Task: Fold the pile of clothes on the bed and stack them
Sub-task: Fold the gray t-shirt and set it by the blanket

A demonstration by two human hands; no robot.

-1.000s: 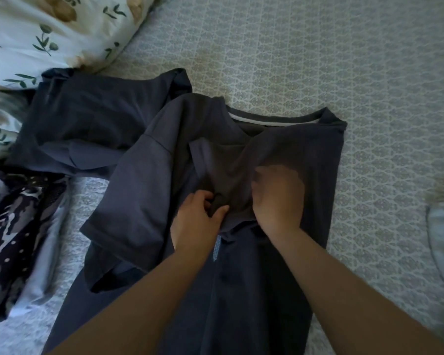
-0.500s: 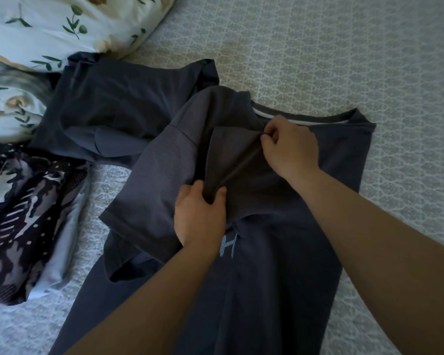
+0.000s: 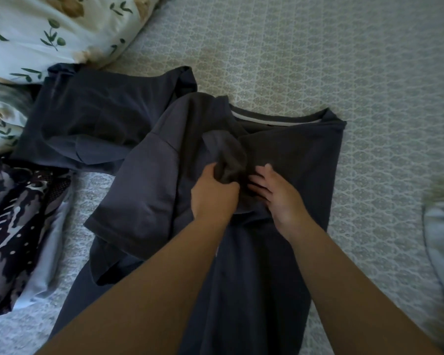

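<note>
A dark navy t-shirt [image 3: 300, 155] lies spread on the bed, collar away from me, its left sleeve [image 3: 144, 190] folded out to the left. My left hand [image 3: 213, 196] grips a bunched fold of the shirt's fabric at the chest. Just to the right, my right hand [image 3: 277, 193] rests flat on the shirt with fingers spread. A second dark navy garment [image 3: 92, 119], folded, lies at the upper left, partly under the shirt's sleeve.
A black-and-white patterned garment [image 3: 13, 221] on a pale blue one [image 3: 46, 257] sits at the left edge. A floral pillow [image 3: 49, 29] fills the top left. A pale blue cloth [image 3: 441, 242] lies at the right edge. The patterned bedspread [image 3: 318, 47] stretches beyond.
My right hand let go of the fabric near the collar and came down flat on the chest. My left hand kept its hold and bunched the fold tighter.
</note>
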